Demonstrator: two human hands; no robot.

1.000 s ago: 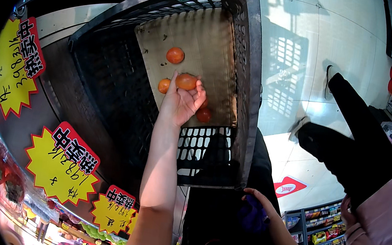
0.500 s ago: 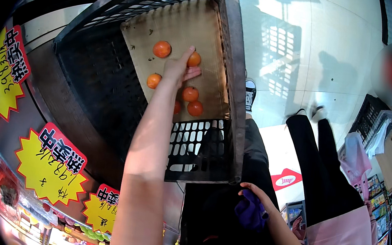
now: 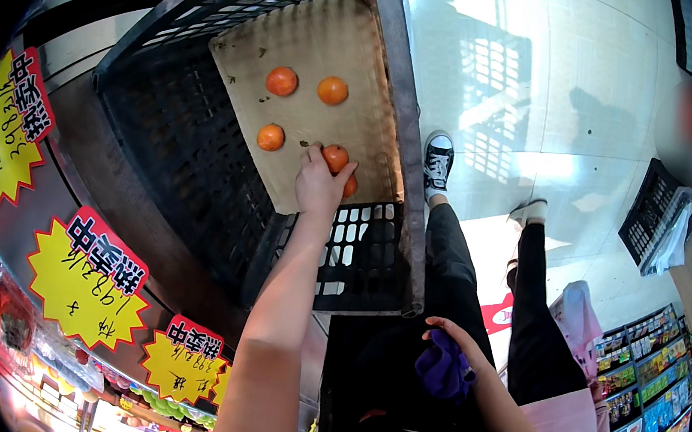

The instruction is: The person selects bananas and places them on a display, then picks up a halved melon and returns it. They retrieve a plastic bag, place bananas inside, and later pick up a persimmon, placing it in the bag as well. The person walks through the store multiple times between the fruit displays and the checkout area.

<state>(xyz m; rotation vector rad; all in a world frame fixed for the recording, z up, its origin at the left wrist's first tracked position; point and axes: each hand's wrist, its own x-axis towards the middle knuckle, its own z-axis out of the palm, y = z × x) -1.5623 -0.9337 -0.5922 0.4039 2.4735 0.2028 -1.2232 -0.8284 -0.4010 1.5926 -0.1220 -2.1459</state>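
My left hand [image 3: 319, 185] reaches down into a black plastic crate [image 3: 396, 93], its thumb and fingers closed around an orange persimmon [image 3: 335, 158]. Partly covered by that hand, a second persimmon [image 3: 350, 185] shows beside the thumb. Farther off on the crate's brown cardboard liner [image 3: 299, 37] lie three more: one at the far left [image 3: 281, 81], one at the far right [image 3: 333, 90], and a smaller one [image 3: 270, 137] left of my fingers. Close to my body, my right hand [image 3: 446, 327] grips a bunched purple cloth-like thing [image 3: 443, 366].
Yellow and red price signs [image 3: 89, 279] line the stand's edge at left, above packed fruit [image 3: 4, 325]. To the right, a person in black trousers [image 3: 533, 325] stands on the pale floor near a rack of colourful packets [image 3: 645, 382]. A smaller black crate [image 3: 655, 215] sits beyond.
My left hand has drawn back from the far-right persimmon, leaving it on the liner, and closed around one nearer me. The person at right has stepped. My right hand still holds the purple thing.
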